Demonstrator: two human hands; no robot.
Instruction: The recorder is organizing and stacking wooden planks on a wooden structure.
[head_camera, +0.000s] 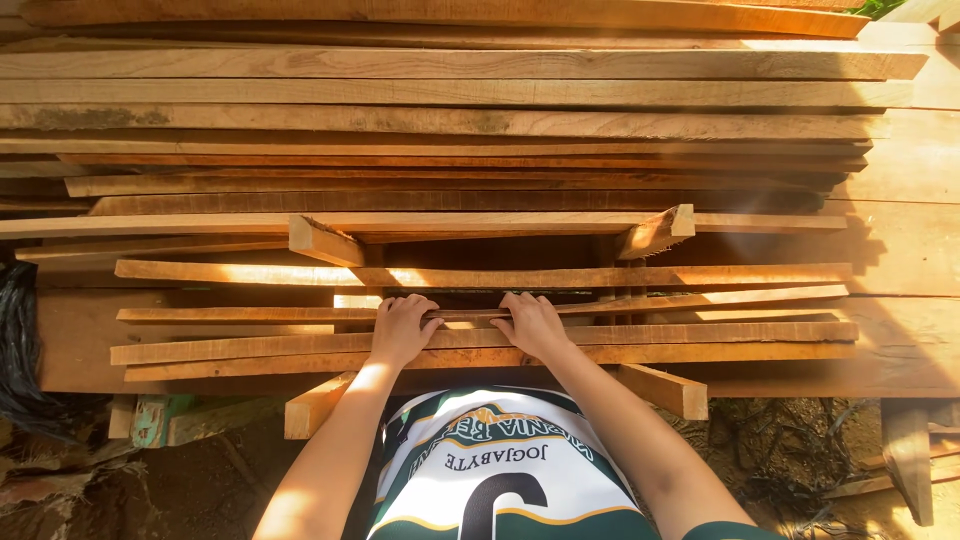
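I am seeing both hands curling their fingers over the near edge of a thin, long, pale-brown wooden slat (640, 303): the left hand (402, 328) and the right hand (532, 325) are gripping it side by side, close together, palms down on the flat sawn planks (480, 345) just below. That slat is lying near the front of a wide stack of rough orange-brown timber boards (450, 120), resting across short wooden cross-blocks (325, 240). I am judging this as taking hold of the slat; shifting it would call for an even pull from both hands. No containers are showing in the head view.
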